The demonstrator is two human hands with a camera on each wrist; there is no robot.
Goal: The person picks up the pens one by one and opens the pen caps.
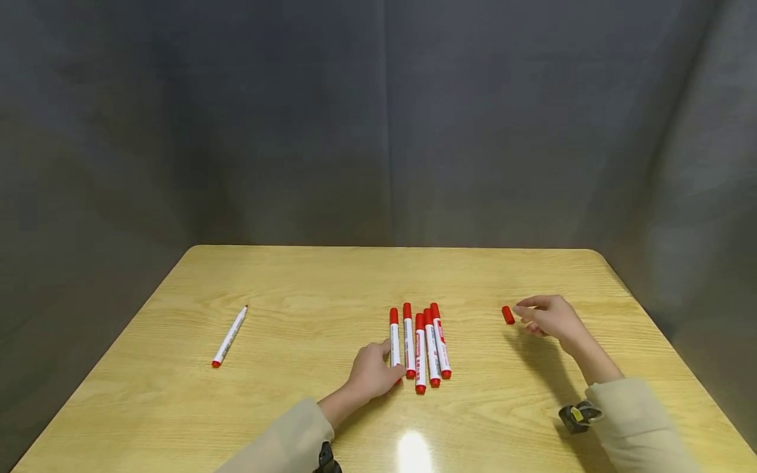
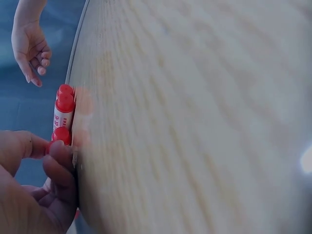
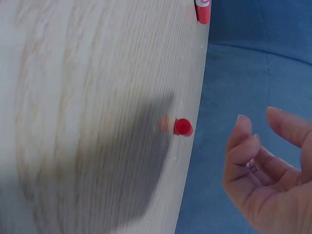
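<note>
My left hand pinches the lower part of the leftmost marker in a row of red-capped white markers. In the left wrist view, thumb and fingers close around the red end of that marker, hiding part of it. My right hand, fingers loosely bent and holding nothing, hovers over the table beside a loose red marker cap. In the right wrist view the cap lies on its side, its round end toward the camera, apart from the fingers.
An uncapped marker lies alone on the left of the wooden table, its red tip pointing away. A dark grey curtain hangs behind the table and along its sides. Each wrist bears a small black device.
</note>
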